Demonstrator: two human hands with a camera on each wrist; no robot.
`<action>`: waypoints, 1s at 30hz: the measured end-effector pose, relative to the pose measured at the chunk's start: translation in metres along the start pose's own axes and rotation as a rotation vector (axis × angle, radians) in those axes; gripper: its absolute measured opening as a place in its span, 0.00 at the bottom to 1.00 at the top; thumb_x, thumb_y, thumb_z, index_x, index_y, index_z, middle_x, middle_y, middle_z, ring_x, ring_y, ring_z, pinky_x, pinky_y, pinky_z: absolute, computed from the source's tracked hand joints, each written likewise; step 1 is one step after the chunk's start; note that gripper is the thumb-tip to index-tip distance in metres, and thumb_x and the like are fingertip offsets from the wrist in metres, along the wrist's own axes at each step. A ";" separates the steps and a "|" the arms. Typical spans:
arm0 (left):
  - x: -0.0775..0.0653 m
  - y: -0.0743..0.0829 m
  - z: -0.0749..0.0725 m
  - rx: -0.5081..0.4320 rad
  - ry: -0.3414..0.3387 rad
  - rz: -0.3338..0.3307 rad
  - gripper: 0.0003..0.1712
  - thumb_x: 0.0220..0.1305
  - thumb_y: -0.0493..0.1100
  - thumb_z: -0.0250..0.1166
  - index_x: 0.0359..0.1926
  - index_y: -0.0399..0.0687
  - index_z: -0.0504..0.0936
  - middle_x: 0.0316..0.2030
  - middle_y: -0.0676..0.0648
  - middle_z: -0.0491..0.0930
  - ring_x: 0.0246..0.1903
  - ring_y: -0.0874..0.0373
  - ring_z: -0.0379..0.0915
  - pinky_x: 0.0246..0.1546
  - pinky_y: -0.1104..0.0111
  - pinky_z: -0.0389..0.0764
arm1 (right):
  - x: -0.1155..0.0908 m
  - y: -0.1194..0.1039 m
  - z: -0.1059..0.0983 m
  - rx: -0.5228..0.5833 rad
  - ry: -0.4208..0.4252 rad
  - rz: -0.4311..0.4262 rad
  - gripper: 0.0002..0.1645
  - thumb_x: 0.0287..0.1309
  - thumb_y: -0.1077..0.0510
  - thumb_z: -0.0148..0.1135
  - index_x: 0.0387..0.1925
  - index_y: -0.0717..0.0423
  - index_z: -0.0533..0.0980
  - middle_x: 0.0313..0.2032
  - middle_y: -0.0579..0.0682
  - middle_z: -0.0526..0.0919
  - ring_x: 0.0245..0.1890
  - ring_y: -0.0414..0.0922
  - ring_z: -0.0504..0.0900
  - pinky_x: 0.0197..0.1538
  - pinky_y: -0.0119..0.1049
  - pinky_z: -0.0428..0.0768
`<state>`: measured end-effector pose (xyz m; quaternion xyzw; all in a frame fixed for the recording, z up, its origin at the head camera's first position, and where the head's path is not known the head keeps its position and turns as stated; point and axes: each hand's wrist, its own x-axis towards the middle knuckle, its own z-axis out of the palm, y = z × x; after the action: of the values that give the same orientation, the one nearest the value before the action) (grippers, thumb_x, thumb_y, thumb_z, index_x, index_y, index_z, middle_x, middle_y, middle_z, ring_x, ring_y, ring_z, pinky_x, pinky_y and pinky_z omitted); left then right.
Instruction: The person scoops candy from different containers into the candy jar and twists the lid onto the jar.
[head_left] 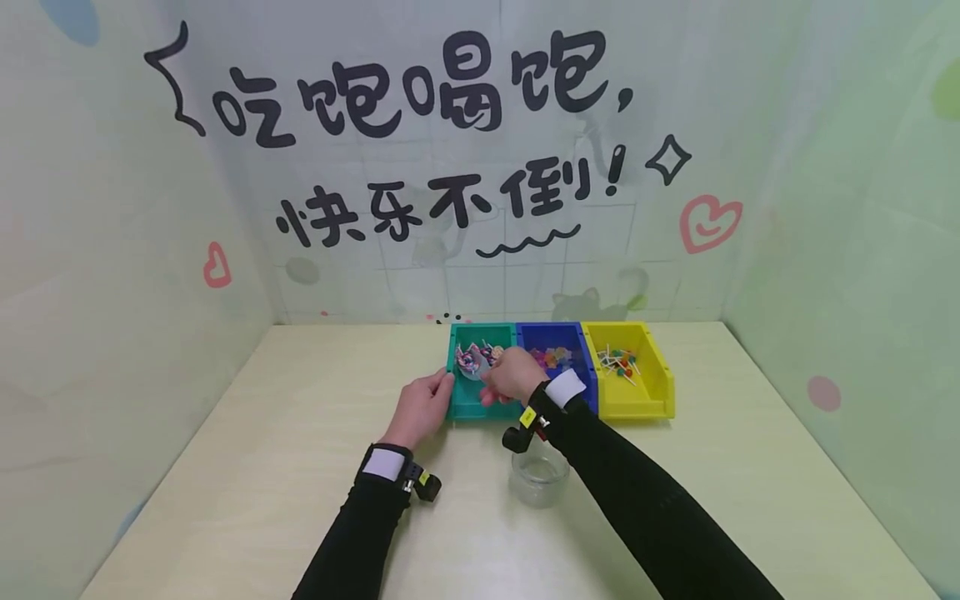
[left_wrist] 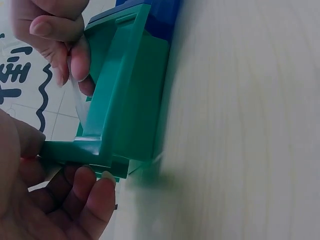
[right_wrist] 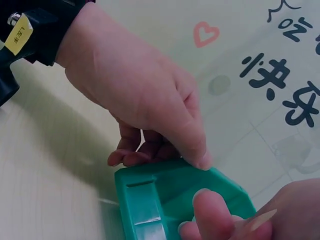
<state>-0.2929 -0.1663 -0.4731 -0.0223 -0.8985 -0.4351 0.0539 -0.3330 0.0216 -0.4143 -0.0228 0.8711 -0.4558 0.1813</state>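
Note:
My left hand (head_left: 422, 406) grips the left side wall of the green bin (head_left: 471, 406), thumb on the rim and fingers against the outside, as the right wrist view shows. Inside that bin lie small wrapped candies (head_left: 468, 357) in pink, white and dark colours. My right hand (head_left: 514, 377) is over the bin's right part, its fingers curled around a small translucent scoop (head_left: 476, 367) whose bowl is among the candies. In the left wrist view the scoop (left_wrist: 78, 100) shows as a pale clear strip below the fingers; most of its handle is hidden by the hand.
A blue bin (head_left: 591, 392) with colourful candies adjoins the green one, partly covered by my right hand. Right of it is a yellow bin (head_left: 637, 408) holding thin white sticks with coloured ends. A clear glass jar (head_left: 540, 479) stands in front, beside my right forearm.

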 end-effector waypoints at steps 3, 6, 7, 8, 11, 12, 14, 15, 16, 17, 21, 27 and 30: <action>-0.001 -0.001 0.002 -0.014 -0.005 -0.007 0.29 0.88 0.53 0.53 0.79 0.45 0.74 0.70 0.37 0.81 0.63 0.46 0.80 0.54 0.55 0.82 | 0.000 0.001 0.002 0.007 -0.013 0.011 0.15 0.79 0.62 0.63 0.38 0.68 0.88 0.20 0.49 0.89 0.16 0.38 0.79 0.21 0.28 0.70; -0.001 -0.002 0.004 -0.012 0.000 -0.007 0.29 0.88 0.53 0.53 0.78 0.44 0.74 0.73 0.38 0.78 0.64 0.46 0.80 0.56 0.55 0.82 | -0.003 0.001 0.003 0.037 -0.019 0.014 0.15 0.79 0.63 0.61 0.37 0.67 0.88 0.19 0.48 0.88 0.15 0.38 0.77 0.23 0.28 0.69; -0.001 -0.002 0.004 -0.010 -0.002 -0.008 0.29 0.88 0.52 0.53 0.78 0.44 0.74 0.73 0.38 0.78 0.63 0.46 0.80 0.53 0.57 0.81 | -0.005 0.001 0.002 0.056 -0.020 0.015 0.15 0.79 0.63 0.61 0.39 0.68 0.88 0.19 0.48 0.88 0.15 0.37 0.76 0.23 0.28 0.69; -0.001 -0.002 0.004 -0.012 -0.007 -0.011 0.29 0.88 0.52 0.53 0.78 0.44 0.74 0.69 0.36 0.83 0.60 0.46 0.81 0.49 0.58 0.81 | -0.006 0.001 0.001 0.081 -0.021 0.018 0.14 0.79 0.63 0.60 0.41 0.70 0.87 0.19 0.48 0.88 0.15 0.37 0.76 0.23 0.28 0.70; -0.001 0.000 0.003 -0.007 -0.012 -0.011 0.28 0.88 0.52 0.53 0.78 0.44 0.74 0.43 0.34 0.87 0.53 0.46 0.81 0.39 0.64 0.75 | -0.011 0.001 -0.002 0.132 -0.027 0.013 0.16 0.80 0.64 0.57 0.51 0.74 0.86 0.22 0.48 0.89 0.16 0.36 0.77 0.22 0.26 0.70; -0.001 0.000 0.002 -0.007 -0.013 -0.011 0.28 0.88 0.52 0.53 0.79 0.44 0.74 0.34 0.37 0.81 0.50 0.46 0.80 0.36 0.65 0.73 | -0.012 0.001 -0.003 0.150 -0.032 0.017 0.17 0.80 0.64 0.57 0.54 0.74 0.85 0.23 0.49 0.89 0.16 0.35 0.77 0.22 0.25 0.70; -0.001 0.002 0.001 -0.005 -0.016 -0.010 0.29 0.88 0.52 0.52 0.79 0.44 0.74 0.25 0.43 0.67 0.46 0.47 0.79 0.32 0.66 0.70 | -0.014 0.001 -0.005 0.178 -0.039 0.016 0.18 0.81 0.63 0.57 0.57 0.75 0.84 0.26 0.50 0.92 0.18 0.34 0.80 0.23 0.23 0.70; -0.001 0.002 0.001 -0.002 -0.015 -0.008 0.29 0.88 0.52 0.52 0.79 0.44 0.74 0.24 0.46 0.65 0.45 0.48 0.79 0.32 0.66 0.69 | -0.015 0.001 -0.006 0.190 -0.040 0.018 0.18 0.81 0.63 0.57 0.57 0.74 0.84 0.28 0.52 0.92 0.19 0.34 0.81 0.24 0.23 0.70; -0.001 0.002 0.000 0.000 -0.016 -0.008 0.29 0.88 0.52 0.52 0.79 0.44 0.74 0.24 0.48 0.63 0.43 0.48 0.78 0.31 0.67 0.68 | -0.017 0.002 -0.007 0.202 -0.041 0.019 0.18 0.81 0.63 0.57 0.56 0.74 0.84 0.30 0.52 0.93 0.20 0.34 0.82 0.24 0.23 0.69; -0.001 0.002 0.000 -0.001 -0.020 -0.011 0.29 0.88 0.52 0.52 0.79 0.45 0.73 0.23 0.48 0.63 0.40 0.48 0.77 0.30 0.66 0.67 | -0.018 0.002 -0.007 0.213 -0.042 0.018 0.17 0.81 0.63 0.57 0.55 0.73 0.85 0.31 0.53 0.93 0.21 0.35 0.83 0.24 0.23 0.69; -0.001 0.003 0.000 0.009 -0.020 -0.006 0.28 0.88 0.52 0.52 0.79 0.45 0.74 0.24 0.45 0.66 0.40 0.47 0.78 0.34 0.65 0.72 | -0.026 0.005 -0.010 0.231 -0.052 0.016 0.17 0.82 0.62 0.56 0.53 0.72 0.86 0.34 0.53 0.94 0.24 0.37 0.83 0.26 0.24 0.69; -0.003 0.003 0.001 0.025 -0.001 0.009 0.29 0.88 0.53 0.52 0.78 0.43 0.75 0.43 0.32 0.85 0.54 0.45 0.79 0.49 0.58 0.77 | -0.032 0.013 -0.015 0.240 -0.072 0.003 0.18 0.82 0.60 0.58 0.56 0.71 0.86 0.38 0.53 0.95 0.25 0.36 0.83 0.26 0.23 0.70; -0.002 0.004 0.002 0.018 0.001 0.008 0.29 0.88 0.53 0.52 0.78 0.43 0.75 0.48 0.32 0.86 0.54 0.45 0.79 0.51 0.57 0.77 | -0.035 0.019 -0.020 0.262 -0.081 -0.003 0.20 0.82 0.60 0.57 0.61 0.71 0.83 0.40 0.53 0.95 0.26 0.36 0.84 0.26 0.23 0.70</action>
<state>-0.2905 -0.1622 -0.4721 -0.0252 -0.9021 -0.4270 0.0563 -0.3045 0.0554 -0.4084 -0.0189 0.7961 -0.5645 0.2170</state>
